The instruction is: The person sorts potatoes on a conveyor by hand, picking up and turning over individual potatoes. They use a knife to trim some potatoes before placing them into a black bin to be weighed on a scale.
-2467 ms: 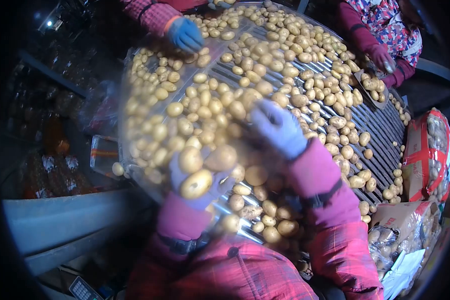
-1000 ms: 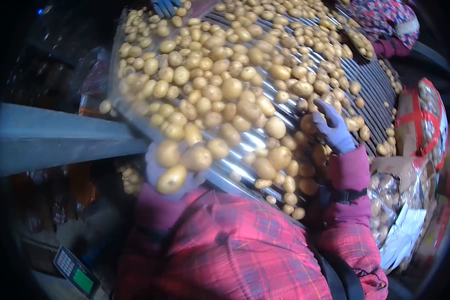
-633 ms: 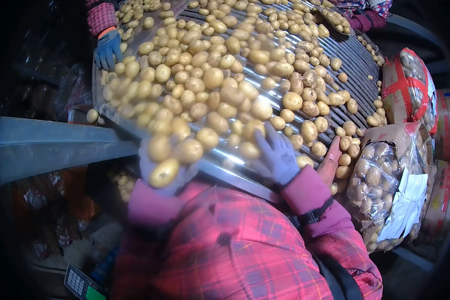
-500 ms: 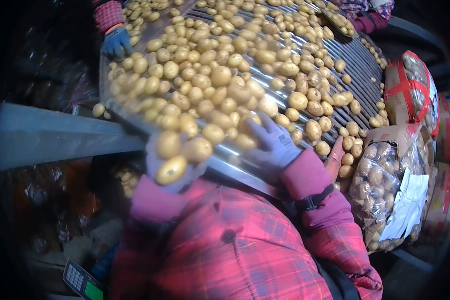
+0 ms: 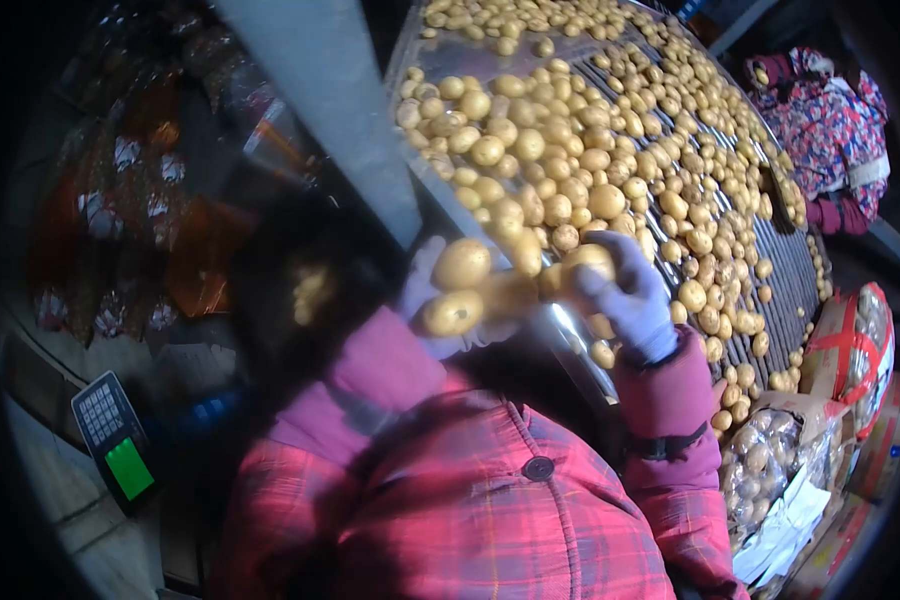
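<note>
Nearest the camera is the person's red plaid jacket, with pink cuffs running up to both gloved hands. The left hand, in a pale lavender glove, is cupped palm-up and curled around two potatoes. They are smooth, yellow-skinned and oval, one resting above the other, and are held at the near rim of the roller table. Just beside it, the right hand wears the same kind of glove. Its fingers are closed over a third potato of the same golden colour, which almost touches the left hand's load.

Low on the left, well apart from the hands, a keypad scale with a green screen sits in shadow. Low on the right, a clear bag of potatoes stands beside a sack bound with red straps.

Beyond the hands, the loose potatoes lie thick across the dark rollers. They are mostly small and round, pale yellow, and some are blurred. A grey beam slants up along the table's left side. At the far right edge stands a co-worker in a floral jacket.
</note>
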The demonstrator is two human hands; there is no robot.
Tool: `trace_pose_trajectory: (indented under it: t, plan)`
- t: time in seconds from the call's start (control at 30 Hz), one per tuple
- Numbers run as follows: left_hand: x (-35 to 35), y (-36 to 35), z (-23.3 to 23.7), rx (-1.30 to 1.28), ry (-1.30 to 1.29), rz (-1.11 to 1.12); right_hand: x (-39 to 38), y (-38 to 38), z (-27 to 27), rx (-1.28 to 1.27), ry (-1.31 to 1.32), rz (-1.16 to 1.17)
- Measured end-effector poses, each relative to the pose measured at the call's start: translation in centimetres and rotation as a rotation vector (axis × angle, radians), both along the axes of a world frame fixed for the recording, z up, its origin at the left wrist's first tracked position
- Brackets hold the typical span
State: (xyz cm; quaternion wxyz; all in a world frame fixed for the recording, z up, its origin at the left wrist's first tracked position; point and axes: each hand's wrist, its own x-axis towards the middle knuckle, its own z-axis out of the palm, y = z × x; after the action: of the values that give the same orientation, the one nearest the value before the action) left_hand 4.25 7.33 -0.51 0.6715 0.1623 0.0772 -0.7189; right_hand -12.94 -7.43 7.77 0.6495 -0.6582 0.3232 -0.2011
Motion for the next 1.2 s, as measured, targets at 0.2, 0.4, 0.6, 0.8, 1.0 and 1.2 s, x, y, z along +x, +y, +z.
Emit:
trace_pose_trajectory:
  t: [0.2, 0.4, 0.6, 0.8, 1.0, 1.2]
  plan:
    - [0.0, 5.5, -12.6, -0.01, 0.161, 0.655, 8.6, 6.4, -1.1, -0.851, -0.063, 0.511]
    - [3.8, 10.7, -7.6, -0.421, -0.758, 0.334, 11.5, 8.0, -1.7, -0.546, -0.129, 0.795]
    - [4.4, 18.6, -5.2, -0.251, 0.174, 0.658, 7.9, 3.9, -7.3, -1.272, 0.349, 0.559]
    - [15.9, 23.7, -4.1, -0.082, 0.26, 1.177, 5.4, 3.7, -10.6, -1.523, 0.367, 0.556]
    - [26.3, 24.8, -2.1, 0.42, 0.221, 1.571, 5.2, 3.2, -11.2, -1.482, 0.36, 0.541]
    - [19.1, 22.1, -8.6, 0.388, 0.034, 0.962, 5.5, 3.5, -11.0, -1.327, 0.305, 0.535]
